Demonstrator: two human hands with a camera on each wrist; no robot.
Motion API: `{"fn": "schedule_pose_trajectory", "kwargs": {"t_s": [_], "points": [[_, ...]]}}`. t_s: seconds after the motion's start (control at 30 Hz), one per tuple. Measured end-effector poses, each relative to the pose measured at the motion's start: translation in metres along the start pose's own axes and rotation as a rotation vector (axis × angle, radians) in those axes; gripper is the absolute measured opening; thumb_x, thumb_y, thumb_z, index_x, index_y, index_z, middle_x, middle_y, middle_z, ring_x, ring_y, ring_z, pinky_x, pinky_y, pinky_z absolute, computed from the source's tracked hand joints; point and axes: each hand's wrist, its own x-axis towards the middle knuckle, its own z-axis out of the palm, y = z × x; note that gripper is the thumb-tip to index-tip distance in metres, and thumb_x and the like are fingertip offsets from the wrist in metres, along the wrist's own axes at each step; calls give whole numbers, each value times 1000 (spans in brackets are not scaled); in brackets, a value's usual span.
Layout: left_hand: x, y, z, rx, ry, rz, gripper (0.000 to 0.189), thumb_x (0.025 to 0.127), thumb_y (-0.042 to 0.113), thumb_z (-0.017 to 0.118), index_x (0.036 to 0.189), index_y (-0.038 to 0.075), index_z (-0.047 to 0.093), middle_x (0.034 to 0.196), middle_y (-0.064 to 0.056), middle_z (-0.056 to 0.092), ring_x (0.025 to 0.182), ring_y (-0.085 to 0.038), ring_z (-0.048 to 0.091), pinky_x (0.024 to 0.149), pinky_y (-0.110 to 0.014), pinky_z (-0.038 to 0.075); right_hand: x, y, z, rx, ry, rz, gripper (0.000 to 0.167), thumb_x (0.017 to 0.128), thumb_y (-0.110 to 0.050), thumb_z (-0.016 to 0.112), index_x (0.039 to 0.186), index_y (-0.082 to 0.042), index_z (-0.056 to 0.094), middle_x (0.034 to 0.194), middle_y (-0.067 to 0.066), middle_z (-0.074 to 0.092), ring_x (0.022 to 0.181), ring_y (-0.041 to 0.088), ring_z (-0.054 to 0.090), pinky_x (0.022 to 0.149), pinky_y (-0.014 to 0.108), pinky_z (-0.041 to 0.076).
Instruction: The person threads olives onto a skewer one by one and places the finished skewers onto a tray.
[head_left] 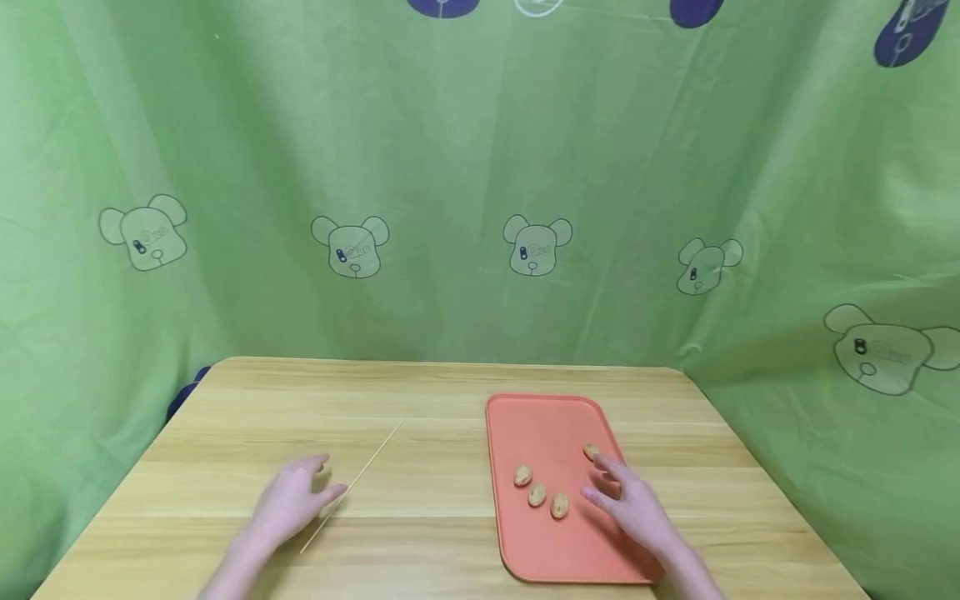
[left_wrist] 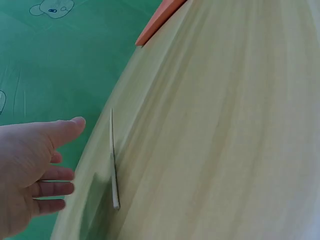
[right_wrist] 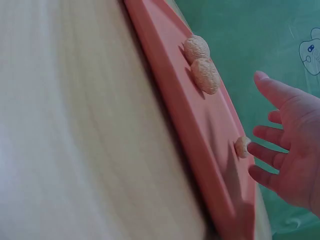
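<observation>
A thin wooden skewer (head_left: 363, 472) lies slantwise on the table, left of the middle. Beside it hovers my left hand (head_left: 288, 502), thumb and fingers spread apart, holding nothing; the same skewer (left_wrist: 114, 165) appears to the right of the hand in the left wrist view. On the pink tray (head_left: 540, 425) are several tan, oval lumps with a wrinkled surface. Three of these lumps (head_left: 537, 495) sit close together in the tray's front half. My right hand (head_left: 633, 508) is over the tray's right side, fingers loosely bent, its fingertips near a separate lump (head_left: 591, 451).
The wooden table (head_left: 420, 550) has its far edge against a green curtain (head_left: 442, 317) printed with bear heads. Curtain also hangs at the left and right. The tray's raised rim (right_wrist: 172, 107) runs beneath the right hand.
</observation>
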Motion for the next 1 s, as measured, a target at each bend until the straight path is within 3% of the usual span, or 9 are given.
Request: {"fn": "schedule_pose_trajectory", "kwargs": {"t_s": [0.2,0.37,0.77,1.0], "points": [[-4,0,4,-55,-53,-72,57,77,38,72,111,-6,58,86,-9,67,84,-29,62,76,-48,49,-6,2,6,187,-69,85,59,80,-14,72,128,9,46,118,25,57,101,34,59,86,36,48],[-7,2,3,-70,-85,-114,51,76,38,73,102,-3,62,78,1,63,74,-18,60,70,-41,49,-8,2,8,286,-145,67,58,81,-8,71,127,14,43,115,29,57,93,29,60,78,24,49],[-6,1,13,-69,-120,-135,35,69,33,79,86,6,65,75,3,57,71,-13,52,66,-36,46,-3,0,18,314,-240,-2,55,78,-7,72,122,15,48,112,27,59,77,11,55,68,22,47],[-7,2,16,-83,-125,-141,30,69,26,78,84,6,62,73,3,54,67,-13,49,62,-33,44,1,-6,23,268,-272,-18,43,79,-10,72,115,9,57,93,13,61,73,7,49,63,22,42]]}}
